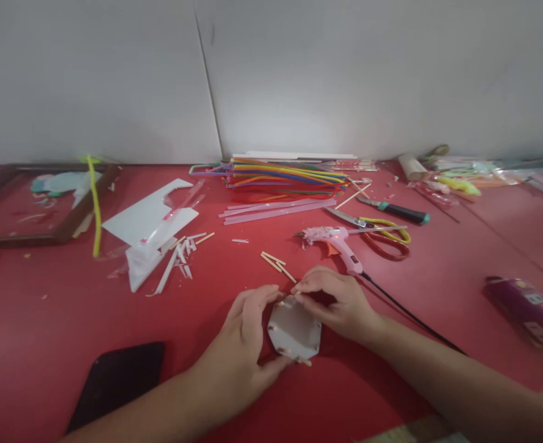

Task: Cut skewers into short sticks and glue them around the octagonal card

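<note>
A white octagonal board piece (295, 329) lies low in the middle of the red table, with short pale sticks at its corners. My left hand (248, 335) is closed around its left side, fingertips at the top edge and thumb at the bottom. At the top corner my right hand (340, 301) pinches with thumb and forefinger; whatever is between them is too small to make out. One short stick (305, 361) juts past the bottom edge. Just above the hands lie several loose wooden sticks (274, 261). A pink glue gun (340, 246) rests beyond my right hand.
Scissors (377, 231) and a utility knife (403, 212) lie right of the glue gun. Colourful pipe cleaners (285, 178) are stacked by the wall. White board scraps (137, 215) and a black phone-like slab (121, 375) are left. A purple object (523, 307) lies right; the cord (410, 314) trails rightward.
</note>
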A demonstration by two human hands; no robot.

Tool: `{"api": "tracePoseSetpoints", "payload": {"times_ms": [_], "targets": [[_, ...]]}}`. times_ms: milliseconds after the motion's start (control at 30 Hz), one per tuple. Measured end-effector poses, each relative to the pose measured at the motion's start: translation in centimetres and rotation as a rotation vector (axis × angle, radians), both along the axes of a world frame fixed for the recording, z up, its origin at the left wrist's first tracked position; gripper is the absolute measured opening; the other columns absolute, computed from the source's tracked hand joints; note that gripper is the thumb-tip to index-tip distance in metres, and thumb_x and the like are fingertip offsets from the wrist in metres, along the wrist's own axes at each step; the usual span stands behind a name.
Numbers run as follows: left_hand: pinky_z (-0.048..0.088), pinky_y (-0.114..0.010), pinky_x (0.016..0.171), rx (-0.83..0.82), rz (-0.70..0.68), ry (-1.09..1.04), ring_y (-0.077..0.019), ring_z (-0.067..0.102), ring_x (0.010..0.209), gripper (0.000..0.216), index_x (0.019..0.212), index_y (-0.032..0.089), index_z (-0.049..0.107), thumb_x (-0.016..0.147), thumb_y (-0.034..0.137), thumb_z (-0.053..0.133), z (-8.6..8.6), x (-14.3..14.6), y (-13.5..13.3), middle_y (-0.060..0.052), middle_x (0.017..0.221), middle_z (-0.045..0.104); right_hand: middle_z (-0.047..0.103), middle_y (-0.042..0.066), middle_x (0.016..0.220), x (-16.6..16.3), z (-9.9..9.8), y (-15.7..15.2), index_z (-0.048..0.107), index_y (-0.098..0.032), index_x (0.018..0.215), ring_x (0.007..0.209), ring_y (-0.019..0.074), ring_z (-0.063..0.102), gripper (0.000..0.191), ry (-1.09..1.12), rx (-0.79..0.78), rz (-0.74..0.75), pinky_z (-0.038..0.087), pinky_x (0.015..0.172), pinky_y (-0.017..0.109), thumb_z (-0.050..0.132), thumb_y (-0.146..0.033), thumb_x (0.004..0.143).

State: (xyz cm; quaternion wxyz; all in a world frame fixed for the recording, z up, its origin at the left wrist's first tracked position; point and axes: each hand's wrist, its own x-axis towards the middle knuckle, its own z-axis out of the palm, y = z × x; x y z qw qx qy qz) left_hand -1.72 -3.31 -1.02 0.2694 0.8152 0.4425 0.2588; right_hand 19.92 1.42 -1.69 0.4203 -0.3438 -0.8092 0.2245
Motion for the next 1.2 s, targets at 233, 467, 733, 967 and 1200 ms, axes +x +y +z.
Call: {"api": "tracePoseSetpoints", "payload": {"times_ms": [233, 467, 733, 967, 1200], "targets": [[0.05, -0.053, 0.097, -0.016, -0.014, -0.005, -0.0341, 0.053, 0.122, 0.074, 0.134, 0.022, 0.027, 0.075, 0.022, 0.072, 0.0, 0.0, 0.0, -0.018, 0.13, 0.052, 0.068, 0.007, 0.085, 0.5, 1.3, -0.4, 0.061, -0.02, 0.099, 0.076, 0.0172, 0.064, 0.012, 0.025, 0.015, -0.076, 0.054, 0.067, 0.03, 0.052, -0.023, 0.092], [0.049, -0.056, 0.097, -0.055, 0.001, -0.013, -0.0359, 0.054, 0.12, 0.082, 0.136, 0.022, 0.028, 0.071, 0.024, 0.077, -0.1, -0.1, -0.1, -0.019, 0.129, 0.05, 0.07, 0.007, 0.096, 0.3, 0.2, 1.5, 0.057, -0.022, 0.107, 0.089, 0.0203, 0.065, 0.018, -0.228, 0.047, -0.25, 0.054, 0.081, 0.035, 0.053, -0.017, 0.09], [0.049, -0.057, 0.098, -0.038, -0.031, -0.002, -0.0382, 0.049, 0.127, 0.088, 0.139, 0.023, 0.027, 0.069, 0.027, 0.08, -0.3, -0.2, -0.2, -0.02, 0.135, 0.048, 0.069, 0.006, 0.089, -0.5, -0.2, 1.6, 0.061, -0.021, 0.102, 0.082, 0.0202, 0.064, 0.018, -0.325, 0.034, -0.188, 0.054, 0.073, 0.032, 0.053, -0.011, 0.089], [0.049, -0.055, 0.098, -0.036, -0.046, -0.021, -0.0351, 0.05, 0.125, 0.082, 0.135, 0.023, 0.025, 0.073, 0.024, 0.077, 0.1, 0.0, 0.0, -0.019, 0.133, 0.048, 0.068, 0.008, 0.087, 0.7, 1.5, 0.7, 0.062, -0.017, 0.102, 0.079, 0.0229, 0.062, 0.026, -0.639, 0.056, -0.177, 0.051, 0.071, 0.035, 0.052, -0.003, 0.082], [0.041, -0.067, 0.1, -0.001, -0.099, 0.023, -0.0459, 0.037, 0.132, 0.119, 0.14, 0.023, 0.013, 0.052, 0.064, 0.083, 0.1, -0.4, 0.1, -0.026, 0.142, 0.033, 0.064, 0.005, 0.08, 2.3, 2.0, 0.1, 0.065, -0.016, 0.087, 0.073, 0.0191, 0.061, 0.024, -0.597, -0.097, -0.133, 0.05, 0.067, 0.032, 0.054, 0.0, 0.073]]}}
